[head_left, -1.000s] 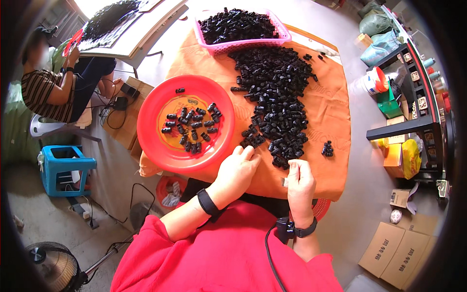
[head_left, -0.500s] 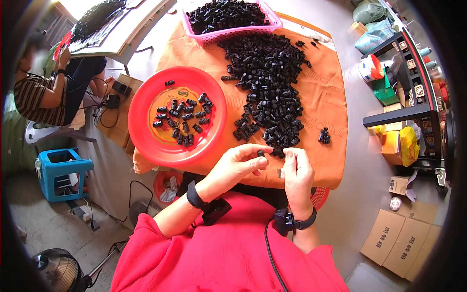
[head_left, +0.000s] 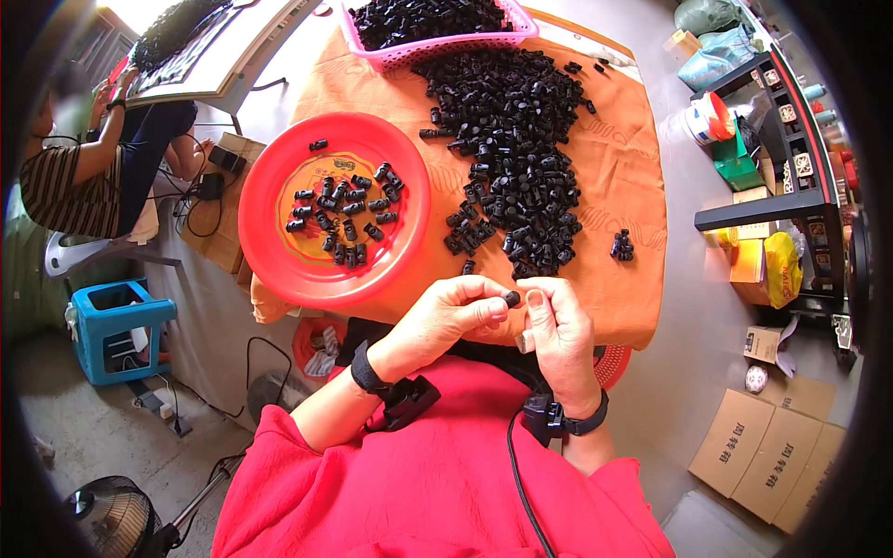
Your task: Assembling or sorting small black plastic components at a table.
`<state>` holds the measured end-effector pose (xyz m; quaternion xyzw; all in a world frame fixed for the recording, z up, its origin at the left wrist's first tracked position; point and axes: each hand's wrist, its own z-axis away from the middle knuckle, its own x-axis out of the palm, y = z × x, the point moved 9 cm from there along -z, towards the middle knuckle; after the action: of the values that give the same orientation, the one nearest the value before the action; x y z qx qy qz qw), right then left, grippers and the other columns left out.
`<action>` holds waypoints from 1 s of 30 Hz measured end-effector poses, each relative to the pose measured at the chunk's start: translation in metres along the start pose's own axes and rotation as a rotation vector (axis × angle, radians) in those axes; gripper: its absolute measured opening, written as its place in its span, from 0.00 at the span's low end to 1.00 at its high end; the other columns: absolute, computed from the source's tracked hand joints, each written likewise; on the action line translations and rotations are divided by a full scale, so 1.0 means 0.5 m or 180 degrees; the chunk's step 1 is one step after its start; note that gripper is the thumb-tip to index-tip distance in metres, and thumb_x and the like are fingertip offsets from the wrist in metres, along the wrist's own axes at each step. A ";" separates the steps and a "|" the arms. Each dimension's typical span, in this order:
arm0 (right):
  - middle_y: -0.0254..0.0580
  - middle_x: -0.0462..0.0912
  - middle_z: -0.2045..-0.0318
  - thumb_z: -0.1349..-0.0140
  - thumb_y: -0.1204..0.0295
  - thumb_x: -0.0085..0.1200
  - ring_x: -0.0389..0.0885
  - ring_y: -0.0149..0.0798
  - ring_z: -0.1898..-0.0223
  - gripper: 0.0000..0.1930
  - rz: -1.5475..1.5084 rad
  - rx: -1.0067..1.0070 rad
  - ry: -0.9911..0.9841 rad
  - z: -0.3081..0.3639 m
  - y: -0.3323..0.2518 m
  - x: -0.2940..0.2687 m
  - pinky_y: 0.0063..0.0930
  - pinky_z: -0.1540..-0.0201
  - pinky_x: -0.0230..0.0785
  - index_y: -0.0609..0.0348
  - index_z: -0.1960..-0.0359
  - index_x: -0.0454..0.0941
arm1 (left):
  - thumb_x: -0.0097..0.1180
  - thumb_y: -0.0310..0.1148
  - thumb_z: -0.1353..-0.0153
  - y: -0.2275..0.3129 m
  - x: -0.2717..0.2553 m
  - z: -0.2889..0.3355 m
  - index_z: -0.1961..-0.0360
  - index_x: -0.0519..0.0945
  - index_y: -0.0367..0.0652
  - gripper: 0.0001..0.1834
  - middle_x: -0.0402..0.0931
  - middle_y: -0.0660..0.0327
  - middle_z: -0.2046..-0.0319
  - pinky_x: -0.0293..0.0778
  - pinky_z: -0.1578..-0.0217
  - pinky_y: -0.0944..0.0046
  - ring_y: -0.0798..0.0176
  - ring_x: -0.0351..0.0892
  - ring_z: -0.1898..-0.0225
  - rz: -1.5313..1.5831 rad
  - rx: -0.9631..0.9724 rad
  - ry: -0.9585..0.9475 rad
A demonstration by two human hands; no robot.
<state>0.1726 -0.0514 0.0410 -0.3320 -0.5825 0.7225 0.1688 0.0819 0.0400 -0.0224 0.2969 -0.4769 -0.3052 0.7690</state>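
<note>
Between thumb and index finger, my left hand [head_left: 445, 316] pinches a small black barrel-shaped piece [head_left: 512, 298] that looks like part of a cord lock. My right hand [head_left: 558, 330] is closed beside it, thumb and fingertips pressed together close to that piece. What those fingertips grip is hidden; a small pale bit [head_left: 526, 341] shows below them. Just beyond both hands spreads a large heap of black cord locks [head_left: 521, 177] on the orange cloth [head_left: 623, 186]. To the left stands a red round tray [head_left: 270, 251] with several cord locks [head_left: 351, 206] lying in its middle.
A pink basket [head_left: 437, 51] full of black pieces stands at the table's far edge. A few pieces [head_left: 621, 245] lie apart on the right. At far left another person [head_left: 84, 177] sits by a second table. A blue stool [head_left: 119, 330] and a fan [head_left: 116, 511] are lower left.
My right hand has moved left, bringing its fingertips up to the piece in my left hand. The left hand still pinches that piece. The whole view has shifted slightly.
</note>
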 end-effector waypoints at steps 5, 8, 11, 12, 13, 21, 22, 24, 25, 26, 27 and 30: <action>0.34 0.80 0.72 0.28 0.71 0.51 0.76 0.23 0.77 0.08 -0.0218 0.0043 -0.0395 0.007 0.008 0.020 0.18 0.74 0.70 0.61 0.53 0.75 | 0.57 0.33 0.32 0.003 0.004 0.002 0.55 0.79 0.38 0.10 0.79 0.67 0.65 0.74 0.62 0.73 0.76 0.76 0.65 -0.0013 0.0107 -0.0081; 0.34 0.80 0.74 0.29 0.71 0.51 0.75 0.22 0.78 0.07 -0.0106 -0.0144 -0.0388 0.001 -0.005 0.022 0.18 0.74 0.69 0.61 0.55 0.75 | 0.53 0.38 0.29 0.006 0.018 0.007 0.58 0.78 0.40 0.12 0.78 0.68 0.66 0.73 0.60 0.73 0.77 0.75 0.64 0.0182 -0.0008 -0.0265; 0.34 0.79 0.75 0.28 0.71 0.51 0.75 0.22 0.78 0.06 0.0086 -0.0273 -0.0276 -0.001 -0.011 0.019 0.19 0.74 0.69 0.61 0.57 0.74 | 0.50 0.40 0.27 -0.004 0.015 0.007 0.59 0.78 0.41 0.13 0.78 0.68 0.66 0.72 0.60 0.73 0.77 0.75 0.65 0.0305 -0.0106 -0.0206; 0.34 0.79 0.75 0.28 0.71 0.50 0.75 0.22 0.78 0.06 0.0157 -0.0284 -0.0218 -0.002 -0.005 0.017 0.20 0.75 0.69 0.61 0.58 0.74 | 0.50 0.40 0.27 -0.006 0.015 0.006 0.59 0.78 0.41 0.13 0.78 0.68 0.66 0.72 0.60 0.73 0.77 0.75 0.65 0.0307 -0.0109 -0.0210; 0.33 0.78 0.75 0.28 0.71 0.50 0.74 0.22 0.78 0.06 0.0227 -0.0295 -0.0159 -0.002 -0.002 0.014 0.20 0.75 0.69 0.61 0.58 0.74 | 0.51 0.40 0.28 -0.009 0.014 0.005 0.58 0.78 0.41 0.13 0.78 0.67 0.66 0.71 0.62 0.73 0.76 0.75 0.65 0.0350 -0.0138 -0.0204; 0.34 0.80 0.74 0.26 0.69 0.47 0.76 0.24 0.78 0.08 -0.0106 0.0131 -0.0260 0.001 0.013 0.019 0.21 0.75 0.71 0.60 0.59 0.74 | 0.50 0.38 0.28 -0.014 0.011 0.006 0.58 0.78 0.42 0.11 0.78 0.66 0.67 0.70 0.67 0.73 0.74 0.76 0.67 0.0480 -0.0195 -0.0259; 0.35 0.80 0.74 0.26 0.69 0.47 0.77 0.24 0.77 0.08 -0.0142 0.0150 -0.0261 0.001 0.014 0.019 0.21 0.75 0.71 0.61 0.59 0.74 | 0.50 0.39 0.28 -0.018 0.012 0.005 0.58 0.78 0.41 0.11 0.78 0.66 0.67 0.69 0.68 0.73 0.74 0.75 0.67 0.0556 -0.0206 -0.0304; 0.35 0.81 0.74 0.26 0.68 0.47 0.78 0.24 0.77 0.08 -0.0218 0.0088 -0.0246 0.000 0.006 0.021 0.21 0.74 0.72 0.61 0.59 0.74 | 0.50 0.39 0.28 -0.021 0.013 0.003 0.58 0.78 0.41 0.12 0.78 0.65 0.67 0.69 0.69 0.74 0.74 0.75 0.68 0.0632 -0.0218 -0.0353; 0.36 0.81 0.74 0.26 0.68 0.47 0.78 0.24 0.76 0.09 -0.0294 0.0025 -0.0232 -0.001 0.001 0.021 0.20 0.73 0.72 0.61 0.59 0.74 | 0.50 0.39 0.28 -0.022 0.016 0.003 0.58 0.78 0.41 0.12 0.78 0.65 0.67 0.69 0.69 0.74 0.74 0.75 0.68 0.0729 -0.0241 -0.0418; 0.36 0.81 0.74 0.26 0.68 0.47 0.78 0.24 0.76 0.09 -0.0292 0.0026 -0.0232 -0.001 -0.001 0.020 0.20 0.73 0.72 0.61 0.59 0.74 | 0.50 0.39 0.29 -0.023 0.020 0.003 0.59 0.78 0.40 0.13 0.78 0.64 0.67 0.69 0.70 0.74 0.74 0.76 0.68 0.0829 -0.0263 -0.0485; 0.36 0.82 0.74 0.27 0.68 0.48 0.79 0.24 0.76 0.09 -0.0287 0.0039 -0.0270 -0.001 -0.001 0.022 0.20 0.73 0.72 0.62 0.60 0.74 | 0.50 0.39 0.29 -0.024 0.019 0.003 0.59 0.78 0.40 0.13 0.78 0.64 0.67 0.69 0.70 0.74 0.74 0.76 0.68 0.0832 -0.0263 -0.0485; 0.36 0.82 0.75 0.27 0.68 0.49 0.79 0.24 0.76 0.09 -0.0129 0.0002 -0.0260 -0.003 0.013 0.017 0.20 0.73 0.71 0.62 0.63 0.74 | 0.50 0.40 0.29 -0.030 0.022 0.002 0.59 0.79 0.40 0.13 0.78 0.64 0.67 0.69 0.71 0.74 0.73 0.76 0.68 0.0914 -0.0354 -0.0488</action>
<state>0.1682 -0.0468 0.0320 -0.2903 -0.5953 0.7320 0.1596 0.0822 0.0221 -0.0272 0.1586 -0.5541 -0.2399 0.7812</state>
